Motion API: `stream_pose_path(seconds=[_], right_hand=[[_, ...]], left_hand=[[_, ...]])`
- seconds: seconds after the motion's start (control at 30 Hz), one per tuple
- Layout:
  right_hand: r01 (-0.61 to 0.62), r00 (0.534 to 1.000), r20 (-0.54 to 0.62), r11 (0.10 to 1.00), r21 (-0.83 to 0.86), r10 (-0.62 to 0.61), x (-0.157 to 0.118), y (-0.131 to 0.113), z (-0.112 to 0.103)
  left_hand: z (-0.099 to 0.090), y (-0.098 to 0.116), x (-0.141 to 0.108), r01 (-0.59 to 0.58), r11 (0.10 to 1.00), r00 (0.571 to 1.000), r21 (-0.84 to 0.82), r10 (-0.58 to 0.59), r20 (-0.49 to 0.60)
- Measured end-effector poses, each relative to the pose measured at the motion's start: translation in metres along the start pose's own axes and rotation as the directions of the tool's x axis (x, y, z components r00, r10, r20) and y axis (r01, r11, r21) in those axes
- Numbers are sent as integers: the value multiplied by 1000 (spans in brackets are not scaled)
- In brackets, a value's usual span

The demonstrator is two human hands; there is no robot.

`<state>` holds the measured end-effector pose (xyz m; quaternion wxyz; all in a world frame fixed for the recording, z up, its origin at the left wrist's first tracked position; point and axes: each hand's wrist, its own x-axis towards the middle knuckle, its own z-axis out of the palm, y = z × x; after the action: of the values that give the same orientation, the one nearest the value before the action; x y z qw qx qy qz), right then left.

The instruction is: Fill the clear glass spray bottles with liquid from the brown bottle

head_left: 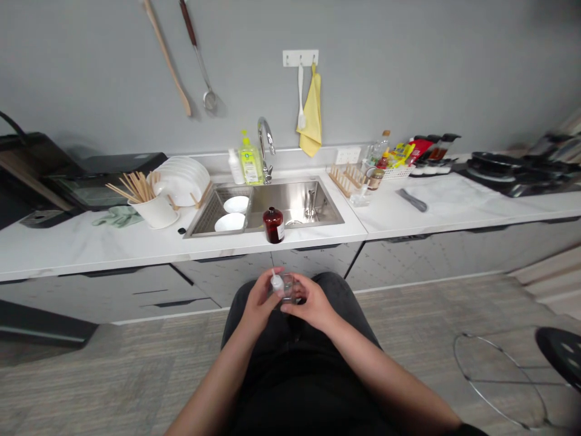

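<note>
Held over my lap, in front of the counter's edge, is a small clear container (289,286). My right hand (313,301) has its fingers wrapped round the container's right side. From the left, my left hand (262,298) grips a small white cap with a thin spout (276,282). Whether this cap is fixed to the container or separate, I cannot tell. Just beyond my hands, a dark red-brown bottle (273,226) with a white label stands upright on the counter's front edge, its neck uncapped.
Behind the bottle lies the sink (297,188), with white bowls (231,222) in its left basket. Plates (181,178) and a chopstick holder (154,211) stand left. A wooden rack (347,178), condiments and a stove (503,166) are right. A stool (563,357) is at the lower right.
</note>
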<state>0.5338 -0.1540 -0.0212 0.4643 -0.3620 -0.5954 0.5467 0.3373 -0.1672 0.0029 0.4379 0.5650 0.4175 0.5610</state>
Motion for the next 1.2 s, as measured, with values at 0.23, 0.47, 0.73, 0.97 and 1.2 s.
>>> stream_pose_path(seconds=[0.23,0.47,0.73,0.97,1.2], right_hand=[[-10,1000,-15,1000,-16,10,-2,3,-17],[4,1000,-31,999,-41,-5,-1,6,-23],[-4,999,-37,999,-36,3,1,8,-28],[-26,999,-20,999,-28,25,2,11,-24],[-13,1000,-24,998,-53,12,4,10,-21]], left_hand=[[14,-7,8,42,999,994,30,-39,-103],[20,7,12,19,997,999,-77,-21,-31],[12,5,22,31,998,999,60,-33,25],[9,-6,16,-10,990,999,143,17,-43],[4,-7,14,8,1000,998,-10,-8,65]])
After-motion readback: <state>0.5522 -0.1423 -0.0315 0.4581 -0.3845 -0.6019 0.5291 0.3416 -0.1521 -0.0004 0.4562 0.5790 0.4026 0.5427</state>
